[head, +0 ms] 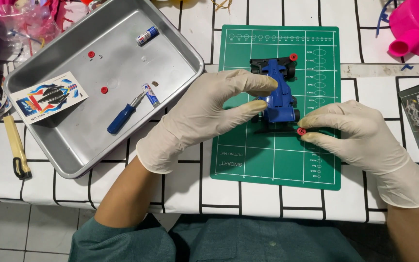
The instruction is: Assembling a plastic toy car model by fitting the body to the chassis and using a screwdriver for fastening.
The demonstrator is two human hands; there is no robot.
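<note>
From the head camera, your small blue plastic toy racing car point(278, 99) stood on the green cutting mat point(248, 155), its long axis running away from you, toward the far edge of the desk point(190, 189), one end near you and the other far. Your gloved left hand point(204, 116) came in from the car's left side, thumb and fingers spread moderately and closing around the blue body, touching it at the flank. Your gloved right hand point(360, 133) sat at the car's near right corner, its grip narrow, pinching a small red round wheel piece point(301, 131) between thumb and forefinger. That red piece lay just beside the car's near axle end, to its right, so the right hand was the nearer one to that corner. A matching red wheel hub point(293, 57) showed at the far right corner.

To the left lay a shallow metal tray point(73, 150) holding a blue-handled screwdriver point(122, 118), two small batteries and a sticker sheet point(49, 97).
</note>
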